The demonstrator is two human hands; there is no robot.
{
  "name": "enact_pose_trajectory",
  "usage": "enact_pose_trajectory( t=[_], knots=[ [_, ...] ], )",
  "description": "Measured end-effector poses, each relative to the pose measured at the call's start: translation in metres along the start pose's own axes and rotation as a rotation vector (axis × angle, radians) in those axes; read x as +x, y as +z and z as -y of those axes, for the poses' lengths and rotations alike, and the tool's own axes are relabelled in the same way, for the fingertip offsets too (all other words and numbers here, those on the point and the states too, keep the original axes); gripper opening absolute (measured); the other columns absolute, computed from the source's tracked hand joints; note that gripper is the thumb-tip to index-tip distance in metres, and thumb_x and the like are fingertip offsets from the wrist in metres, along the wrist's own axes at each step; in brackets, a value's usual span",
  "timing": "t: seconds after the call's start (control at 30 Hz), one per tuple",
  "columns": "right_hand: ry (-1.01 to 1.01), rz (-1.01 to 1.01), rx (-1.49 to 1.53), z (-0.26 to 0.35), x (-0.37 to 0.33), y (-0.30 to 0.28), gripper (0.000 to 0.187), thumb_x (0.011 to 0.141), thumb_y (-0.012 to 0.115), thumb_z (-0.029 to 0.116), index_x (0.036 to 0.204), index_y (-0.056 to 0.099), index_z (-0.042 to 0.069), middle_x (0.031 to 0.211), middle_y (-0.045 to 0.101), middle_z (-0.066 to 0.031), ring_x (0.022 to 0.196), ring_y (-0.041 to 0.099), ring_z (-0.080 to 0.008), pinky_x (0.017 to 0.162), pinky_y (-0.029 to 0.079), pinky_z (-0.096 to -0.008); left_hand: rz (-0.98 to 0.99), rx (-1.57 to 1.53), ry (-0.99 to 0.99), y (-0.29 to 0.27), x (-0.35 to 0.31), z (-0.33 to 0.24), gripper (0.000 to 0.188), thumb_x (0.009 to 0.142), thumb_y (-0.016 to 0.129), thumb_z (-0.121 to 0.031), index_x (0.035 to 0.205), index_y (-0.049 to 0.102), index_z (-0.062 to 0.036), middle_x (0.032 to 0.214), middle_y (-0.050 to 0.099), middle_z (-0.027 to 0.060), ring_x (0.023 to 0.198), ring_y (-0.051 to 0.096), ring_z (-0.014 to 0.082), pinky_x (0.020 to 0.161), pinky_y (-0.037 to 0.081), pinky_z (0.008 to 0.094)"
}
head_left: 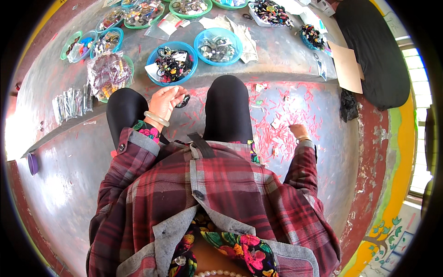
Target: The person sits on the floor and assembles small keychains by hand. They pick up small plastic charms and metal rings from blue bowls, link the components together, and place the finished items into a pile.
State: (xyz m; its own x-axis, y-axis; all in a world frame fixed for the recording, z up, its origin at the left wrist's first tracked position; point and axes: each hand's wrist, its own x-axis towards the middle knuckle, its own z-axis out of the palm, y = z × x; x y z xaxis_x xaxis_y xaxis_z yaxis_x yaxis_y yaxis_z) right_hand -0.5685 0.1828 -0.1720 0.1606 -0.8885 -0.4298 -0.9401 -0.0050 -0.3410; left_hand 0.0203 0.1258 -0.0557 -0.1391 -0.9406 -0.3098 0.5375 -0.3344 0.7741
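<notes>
My left hand, with a pale bangle at the wrist, is raised between my knees, its fingers closed in a pinch. A small black hair tie hangs at the fingertips. My right hand reaches down to the right of my legs, over thin red strips strewn on the grey floor. Its fingers are partly hidden, and I cannot tell what they hold. Just beyond my left hand stands a blue bowl heaped with dark hair ties and some coloured pieces.
Another blue bowl stands farther right. Several bowls of small accessories line the raised ledge. A bagged purple bundle and rows of thin packets lie at left. At right are cardboard, a black bag and a long black cushion.
</notes>
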Motion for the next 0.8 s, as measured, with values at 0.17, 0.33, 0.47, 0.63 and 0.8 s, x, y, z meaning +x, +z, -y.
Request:
enact_pose_trajectory(
  t=[0.17, 0.33, 0.47, 0.63, 0.8],
  knots=[
    [0.236, 0.546, -0.834, 0.025, -0.008, -0.001, 0.039, 0.082, 0.051, 0.031, 0.117, 0.054, 0.015, 0.122, 0.052, -0.0026, 0.112, 0.048, -0.0225, 0.09, 0.04, -0.0391, -0.008, -0.003, 0.009, -0.005, -0.001, 0.002, 0.019, 0.087, 0.051, -0.012, 0.095, 0.057, 0.0048, 0.096, 0.06, 0.0144, 0.094, 0.059, 0.0241, 0.083, 0.047, 0.0318],
    [0.473, 0.483, -0.278, -0.024, -0.015, -0.011, 0.033, 0.077, 0.054, 0.017, 0.11, 0.057, 0.014, 0.107, 0.06, -0.0028, 0.098, 0.057, -0.018, 0.082, 0.046, -0.0346, 0.051, -0.016, -0.015, 0.012, 0.003, 0.003, 0.019, 0.087, 0.05, -0.012, 0.095, 0.057, 0.0045, 0.096, 0.06, 0.0139, 0.095, 0.058, 0.0231, 0.084, 0.046, 0.0308],
    [0.501, -0.062, 1.037, 0.067, -0.01, -0.048, 0.029, 0.081, 0.057, 0.015, 0.109, 0.057, 0.008, 0.1, 0.063, -0.0043, 0.092, 0.059, -0.0139, 0.076, 0.046, -0.0297, 0.001, -0.012, 0.001, -0.001, -0.003, -0.001, 0.02, 0.088, 0.05, -0.012, 0.095, 0.057, 0.0051, 0.096, 0.06, 0.0142, 0.094, 0.058, 0.0239, 0.084, 0.046, 0.0311],
    [0.139, -0.252, 0.972, 0.185, 0.012, -0.093, 0.027, 0.083, 0.058, 0.017, 0.105, 0.059, 0.002, 0.098, 0.063, -0.006, 0.09, 0.06, -0.0141, 0.075, 0.046, -0.0274, 0.09, -0.165, 0.022, 0.007, -0.002, -0.002, 0.02, 0.087, 0.049, -0.01, 0.095, 0.057, 0.0068, 0.096, 0.06, 0.0159, 0.094, 0.058, 0.0268, 0.083, 0.047, 0.0326],
    [-0.223, -0.057, 1.029, 0.329, 0.051, -0.099, 0.032, 0.081, 0.06, 0.013, 0.109, 0.056, -0.001, 0.099, 0.062, -0.0082, 0.09, 0.058, -0.0141, 0.076, 0.046, -0.0238, 0.109, -0.343, 0.029, 0.004, -0.002, -0.006, 0.021, 0.087, 0.05, -0.01, 0.098, 0.056, 0.0068, 0.098, 0.059, 0.0183, 0.096, 0.057, 0.0298, 0.086, 0.047, 0.0343]
  ],
)
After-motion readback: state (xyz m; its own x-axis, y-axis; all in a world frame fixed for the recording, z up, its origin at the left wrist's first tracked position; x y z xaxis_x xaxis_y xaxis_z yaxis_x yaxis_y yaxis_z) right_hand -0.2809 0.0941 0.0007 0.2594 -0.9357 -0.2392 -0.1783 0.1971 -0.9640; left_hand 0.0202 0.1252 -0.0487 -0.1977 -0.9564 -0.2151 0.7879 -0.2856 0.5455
